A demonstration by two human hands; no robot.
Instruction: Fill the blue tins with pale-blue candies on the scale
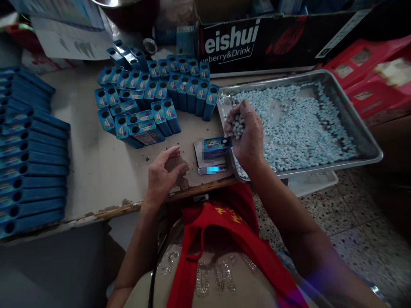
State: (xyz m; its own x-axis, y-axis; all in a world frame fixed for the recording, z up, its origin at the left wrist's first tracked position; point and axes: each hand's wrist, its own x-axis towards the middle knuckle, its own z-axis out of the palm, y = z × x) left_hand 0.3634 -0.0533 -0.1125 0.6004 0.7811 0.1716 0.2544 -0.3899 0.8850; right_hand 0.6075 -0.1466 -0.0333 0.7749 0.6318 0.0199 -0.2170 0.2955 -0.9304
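Observation:
My right hand (251, 137) is cupped around a handful of small pale blue and white candies (238, 126), above the near left corner of a metal tray (362, 124). More of the same candies (298, 128) are spread over the tray. My left hand (165, 172) hovers at the table's front edge, fingers curved and apart, with nothing in it. Between my hands lies a flat item with a blue printed box (218, 144) and a glowing blue patch (212, 169); part of it is blurred out. Several upright blue boxes (192, 92) with round dark holes on top stand beyond my left hand.
Rows of blue boxes (35, 171) fill the table's left side. A black carton (237, 47) stands behind the tray, and a red plastic crate (369, 72) is at the far right. A metal bowl (128, 10) sits at the back. The wooden table edge (105, 211) is chipped.

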